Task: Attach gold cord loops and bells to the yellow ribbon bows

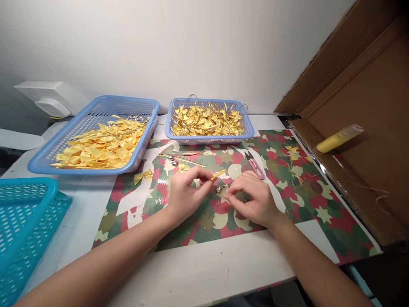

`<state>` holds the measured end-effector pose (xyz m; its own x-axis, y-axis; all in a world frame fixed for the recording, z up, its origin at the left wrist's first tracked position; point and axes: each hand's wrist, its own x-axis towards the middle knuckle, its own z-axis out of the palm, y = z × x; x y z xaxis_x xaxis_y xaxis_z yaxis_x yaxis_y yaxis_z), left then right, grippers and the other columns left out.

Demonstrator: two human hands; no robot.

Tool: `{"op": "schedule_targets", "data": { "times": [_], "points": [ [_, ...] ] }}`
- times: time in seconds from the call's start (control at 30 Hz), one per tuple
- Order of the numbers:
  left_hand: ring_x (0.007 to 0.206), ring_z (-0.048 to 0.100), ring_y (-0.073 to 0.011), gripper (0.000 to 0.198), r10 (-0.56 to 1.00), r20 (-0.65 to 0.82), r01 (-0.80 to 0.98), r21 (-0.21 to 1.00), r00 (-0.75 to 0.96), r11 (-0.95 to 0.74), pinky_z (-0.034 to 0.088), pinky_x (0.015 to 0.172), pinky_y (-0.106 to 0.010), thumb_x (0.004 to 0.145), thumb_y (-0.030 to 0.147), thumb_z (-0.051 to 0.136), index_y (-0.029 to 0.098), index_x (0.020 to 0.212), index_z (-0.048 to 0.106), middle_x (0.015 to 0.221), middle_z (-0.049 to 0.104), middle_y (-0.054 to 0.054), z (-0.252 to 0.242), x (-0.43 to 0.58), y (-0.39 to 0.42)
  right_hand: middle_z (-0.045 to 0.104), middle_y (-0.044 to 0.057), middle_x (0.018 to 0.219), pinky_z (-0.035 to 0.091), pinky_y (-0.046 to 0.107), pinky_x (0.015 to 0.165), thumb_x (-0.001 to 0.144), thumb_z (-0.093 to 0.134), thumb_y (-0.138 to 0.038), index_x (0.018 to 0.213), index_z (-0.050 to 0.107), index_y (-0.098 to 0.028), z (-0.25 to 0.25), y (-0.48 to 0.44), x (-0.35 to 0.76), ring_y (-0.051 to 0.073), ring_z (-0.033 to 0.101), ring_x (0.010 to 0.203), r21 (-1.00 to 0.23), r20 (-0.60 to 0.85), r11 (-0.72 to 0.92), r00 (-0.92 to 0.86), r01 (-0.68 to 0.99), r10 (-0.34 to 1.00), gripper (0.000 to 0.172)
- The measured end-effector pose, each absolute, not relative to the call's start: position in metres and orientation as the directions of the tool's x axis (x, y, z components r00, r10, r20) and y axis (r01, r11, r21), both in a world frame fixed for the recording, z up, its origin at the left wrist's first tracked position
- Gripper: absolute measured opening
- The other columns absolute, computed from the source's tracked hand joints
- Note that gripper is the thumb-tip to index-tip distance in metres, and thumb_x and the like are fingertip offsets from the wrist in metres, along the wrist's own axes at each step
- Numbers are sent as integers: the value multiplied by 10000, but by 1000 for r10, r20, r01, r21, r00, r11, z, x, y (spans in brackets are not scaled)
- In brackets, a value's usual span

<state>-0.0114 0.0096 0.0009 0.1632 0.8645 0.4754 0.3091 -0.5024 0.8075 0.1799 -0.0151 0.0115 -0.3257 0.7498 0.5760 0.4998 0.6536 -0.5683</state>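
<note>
My left hand [185, 194] pinches a small yellow ribbon bow [219, 174] between thumb and fingers, just above the patterned mat [287, 192]. My right hand [255, 200] rests on the mat with its fingers closed around a tiny gold piece [221, 189], perhaps a bell on thin cord; I cannot name it for sure. The two hands nearly meet at mid-mat.
A large blue basket [64, 147] of flat yellow bows stands at the back left, and a smaller blue basket [246, 123] of bows with gold loops at the back centre. Pink snips [255, 166], gold cords [185, 158], loose bows, a teal basket [25, 221] and a cardboard box [367, 106] with a yellow tube [338, 138] surround the mat.
</note>
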Motion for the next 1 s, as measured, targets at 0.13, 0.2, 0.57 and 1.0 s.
{"op": "schedule_targets", "data": {
  "times": [0.13,0.2,0.57,1.0],
  "points": [
    [641,689,-127,132,765,616,354,684,187,-638,560,606,-225,758,44,654,176,752,646,720,737,1,1,-12,10,638,-11,680,419,330,645,777,706,-146,810,585,-223,9,-15,178,161,566,639,-571,571,568,-210,593,794,147],
    [636,692,-127,139,720,663,375,627,205,-683,557,599,-219,747,31,655,169,746,639,716,734,-1,1,-12,10,640,-16,663,406,332,650,791,682,-116,756,571,-222,7,-14,177,152,558,622,-557,584,579,-215,595,783,157],
    [635,690,-116,151,731,666,413,630,148,-657,546,593,-203,739,31,665,180,751,647,705,733,27,3,-13,14,663,-39,627,357,333,622,823,667,-87,756,587,-238,8,-15,176,129,581,557,-383,724,736,-313,558,614,183],
    [646,688,-117,174,679,707,409,569,200,-713,558,616,-213,738,4,650,175,751,623,725,732,16,4,-13,11,655,-22,647,363,327,632,818,653,-60,750,605,-221,3,-15,174,129,579,583,-403,725,659,-218,635,653,181]
  ]
}}
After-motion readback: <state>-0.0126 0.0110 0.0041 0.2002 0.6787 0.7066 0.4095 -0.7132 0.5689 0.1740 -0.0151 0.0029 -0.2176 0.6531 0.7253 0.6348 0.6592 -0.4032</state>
